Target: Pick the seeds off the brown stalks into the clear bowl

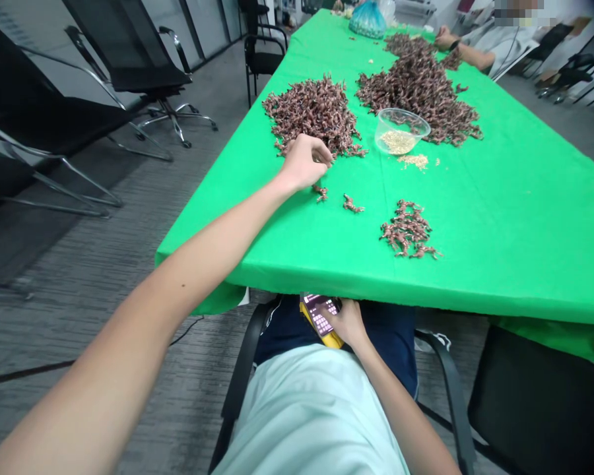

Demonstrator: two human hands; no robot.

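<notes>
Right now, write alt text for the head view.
A left hand reaches over a green-clothed table toward heaps of reddish-brown twiggy pieces, while the right hand holds a yellow-cased phone below the table edge. A clear plastic bowl holds pale grains.

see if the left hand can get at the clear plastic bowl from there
Probably yes: the left hand sits at the edge of the brown pile, and the clear plastic bowl stands a short way across the green tablecloth. Only the pile's loose fringe lies between, so little seems in the way.
</notes>
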